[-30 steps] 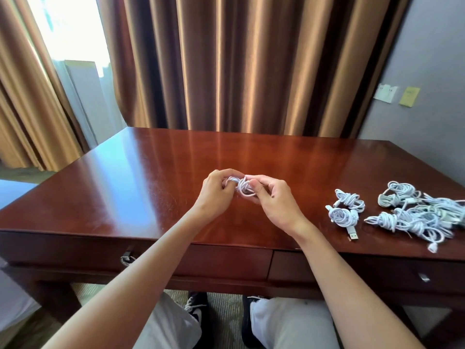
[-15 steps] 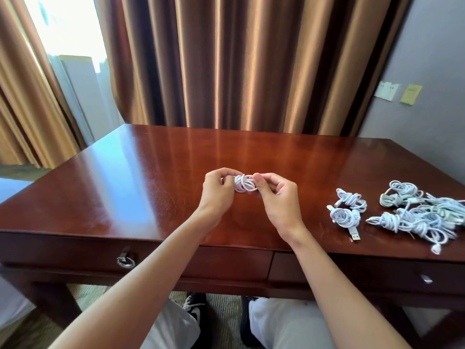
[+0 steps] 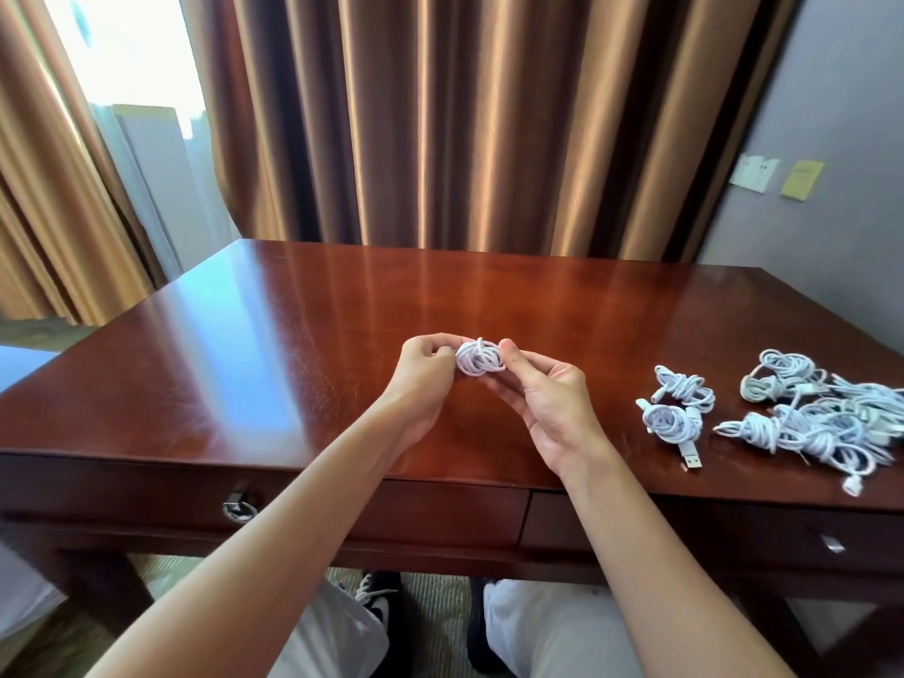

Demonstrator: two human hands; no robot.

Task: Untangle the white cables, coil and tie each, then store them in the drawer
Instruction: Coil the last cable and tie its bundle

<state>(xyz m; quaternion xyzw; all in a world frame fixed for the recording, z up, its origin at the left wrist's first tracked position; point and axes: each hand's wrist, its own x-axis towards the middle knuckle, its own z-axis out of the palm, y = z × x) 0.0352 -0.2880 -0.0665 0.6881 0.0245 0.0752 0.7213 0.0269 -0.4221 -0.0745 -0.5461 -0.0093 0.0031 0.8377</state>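
Note:
A small coiled white cable (image 3: 479, 358) is held above the middle of the wooden desk (image 3: 274, 364). My left hand (image 3: 424, 374) pinches its left side with curled fingers. My right hand (image 3: 548, 408) pinches its right side between thumb and fingers, palm turned up. Two tied white coils (image 3: 677, 408) lie on the desk to the right, one with a USB plug sticking out. Further right lies a tangled heap of white cables (image 3: 826, 413). The left drawer (image 3: 303, 501), with a metal ring pull (image 3: 239, 508), is closed.
A second closed drawer (image 3: 709, 530) with a small metal pull sits at the front right. Brown curtains (image 3: 464, 119) hang behind the desk, and a grey wall (image 3: 831, 115) stands at the right. My knees and shoes show below the desk's front edge.
The coil has become a tighter bundle between my hands. My right hand has rolled palm-up and its fingers have loosened beneath the coil. Both hands stay over the desk's middle.

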